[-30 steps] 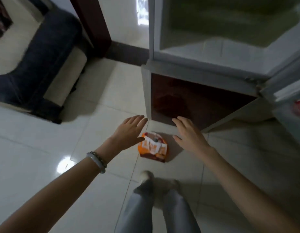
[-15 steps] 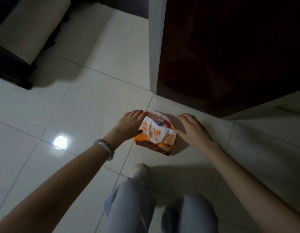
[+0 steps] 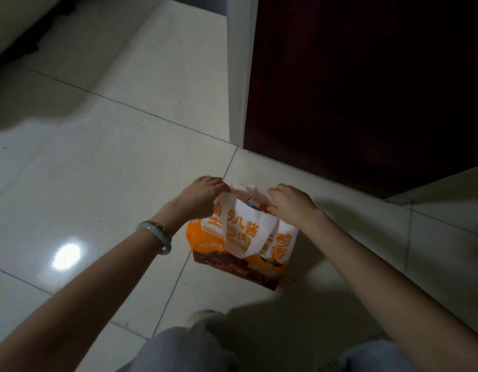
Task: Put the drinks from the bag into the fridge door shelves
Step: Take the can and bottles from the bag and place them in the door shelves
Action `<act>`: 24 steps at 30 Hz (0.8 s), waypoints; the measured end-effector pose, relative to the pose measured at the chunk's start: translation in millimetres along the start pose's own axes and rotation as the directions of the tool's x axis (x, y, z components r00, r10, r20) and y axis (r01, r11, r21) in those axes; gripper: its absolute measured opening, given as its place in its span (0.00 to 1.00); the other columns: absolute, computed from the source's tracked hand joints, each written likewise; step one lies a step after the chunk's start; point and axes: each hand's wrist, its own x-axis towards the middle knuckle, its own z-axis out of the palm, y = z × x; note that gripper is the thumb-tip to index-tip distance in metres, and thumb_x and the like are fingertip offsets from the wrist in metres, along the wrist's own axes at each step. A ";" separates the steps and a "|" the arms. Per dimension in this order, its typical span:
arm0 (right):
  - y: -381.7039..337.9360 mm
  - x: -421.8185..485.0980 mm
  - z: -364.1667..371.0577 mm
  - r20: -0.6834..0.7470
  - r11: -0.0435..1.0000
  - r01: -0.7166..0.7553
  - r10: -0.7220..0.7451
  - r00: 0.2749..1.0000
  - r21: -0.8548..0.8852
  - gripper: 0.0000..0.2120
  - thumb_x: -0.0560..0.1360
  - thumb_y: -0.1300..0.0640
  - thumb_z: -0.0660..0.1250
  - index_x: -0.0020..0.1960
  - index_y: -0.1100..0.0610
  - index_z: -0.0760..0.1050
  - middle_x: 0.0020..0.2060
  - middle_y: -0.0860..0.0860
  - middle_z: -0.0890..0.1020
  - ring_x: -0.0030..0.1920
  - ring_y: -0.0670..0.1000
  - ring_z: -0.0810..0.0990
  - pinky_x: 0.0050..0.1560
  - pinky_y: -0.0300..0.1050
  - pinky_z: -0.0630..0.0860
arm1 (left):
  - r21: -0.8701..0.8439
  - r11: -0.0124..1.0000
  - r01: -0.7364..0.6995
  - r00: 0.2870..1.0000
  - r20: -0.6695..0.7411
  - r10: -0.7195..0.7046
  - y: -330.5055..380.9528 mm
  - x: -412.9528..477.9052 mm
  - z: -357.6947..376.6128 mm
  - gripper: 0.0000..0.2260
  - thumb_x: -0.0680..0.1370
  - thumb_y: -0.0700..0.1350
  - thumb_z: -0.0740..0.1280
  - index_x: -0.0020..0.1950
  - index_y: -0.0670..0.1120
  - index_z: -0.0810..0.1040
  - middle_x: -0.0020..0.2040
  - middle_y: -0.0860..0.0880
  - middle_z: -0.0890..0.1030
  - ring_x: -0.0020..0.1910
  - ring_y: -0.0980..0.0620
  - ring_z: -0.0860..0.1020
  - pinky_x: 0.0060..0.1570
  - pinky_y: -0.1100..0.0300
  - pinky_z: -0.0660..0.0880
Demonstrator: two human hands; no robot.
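Both hands at the mouth of a soft orange-and-white bag on glossy pale floor tiles.

The left hand and right hand have their fingers pinched on the bag's top edges, spreading it. The contents are barely visible. A dark red panel stands just behind, and a pale bangle circles the left wrist.

One bag, two hands, one bracelet.

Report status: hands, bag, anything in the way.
Left hand and right hand each grip the top edge of the bag. Bag upright on the floor, mouth parted, contents unclear. Nothing in the way.
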 end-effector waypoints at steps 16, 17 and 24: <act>-16.1 -3.7 -7.2 -0.093 0.979 -0.166 0.156 0.983 -0.116 0.08 0.76 0.56 0.62 0.51 0.58 0.75 0.49 0.57 0.81 0.48 0.58 0.79 0.39 0.45 0.68 | 0.187 0.893 -0.409 0.900 -0.078 0.429 -6.4 -70.8 -31.7 0.07 0.65 0.38 0.76 0.36 0.47 0.81 0.34 0.48 0.83 0.37 0.50 0.83 0.64 0.48 0.65; -15.7 -9.0 -8.3 -0.110 0.980 -0.151 0.137 0.984 -0.132 0.08 0.76 0.56 0.62 0.52 0.58 0.74 0.48 0.56 0.81 0.47 0.57 0.79 0.39 0.44 0.67 | 0.186 0.886 -0.425 0.894 -0.067 0.443 -0.6 -78.3 -35.1 0.08 0.64 0.38 0.77 0.36 0.47 0.81 0.33 0.49 0.83 0.36 0.50 0.82 0.63 0.47 0.67; -32.2 -62.1 -35.5 0.035 0.957 -0.031 0.042 0.998 -0.289 0.08 0.74 0.54 0.65 0.50 0.57 0.76 0.46 0.54 0.80 0.44 0.54 0.78 0.37 0.43 0.68 | 0.227 0.863 -0.451 0.891 0.052 0.451 26.4 -138.2 -33.2 0.08 0.69 0.42 0.73 0.46 0.51 0.82 0.43 0.52 0.84 0.47 0.53 0.82 0.66 0.50 0.64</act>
